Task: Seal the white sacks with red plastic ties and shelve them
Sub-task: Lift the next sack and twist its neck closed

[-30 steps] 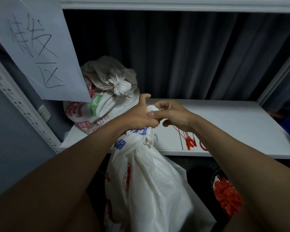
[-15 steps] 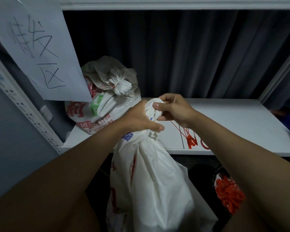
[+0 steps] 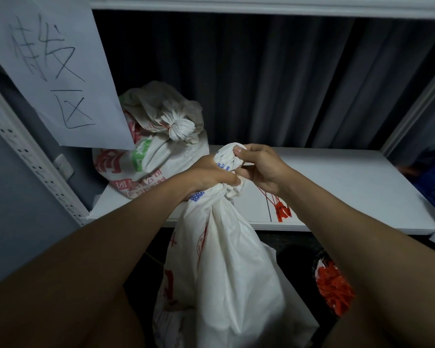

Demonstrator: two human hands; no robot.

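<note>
White sack [image 3: 226, 267], full and hanging in front of the shelf [image 3: 349, 187], is held up by its gathered neck. The left hand [image 3: 209, 177] is curled tightly around the neck just under the bunched top. The right hand [image 3: 259, 164], touching the left, pinches the crumpled tuft of sack mouth above it. Thin red plastic ties [image 3: 279, 209] trail down from under the right hand, their flat tags lying on the shelf just below that wrist; whether one is already looped round the neck cannot be told.

Beyond the left hand, a second sack [image 3: 151, 156] is already resting on the shelf, its mouth bunched and bound with what looks like a red tie. So one sack appears sealed and shelved, while the held one is judged to be mid-sealing, with tightening and lifting onto the shelf left to do. Below the right forearm, a dark container of spare red ties [image 3: 334, 287] is seen.

Above the left arm, a paper sign [image 3: 53, 69] is hung with two handwritten Chinese characters; the lower reads "区". Red, green and blue Chinese print is carried on both sacks, too creased to be read.
</note>
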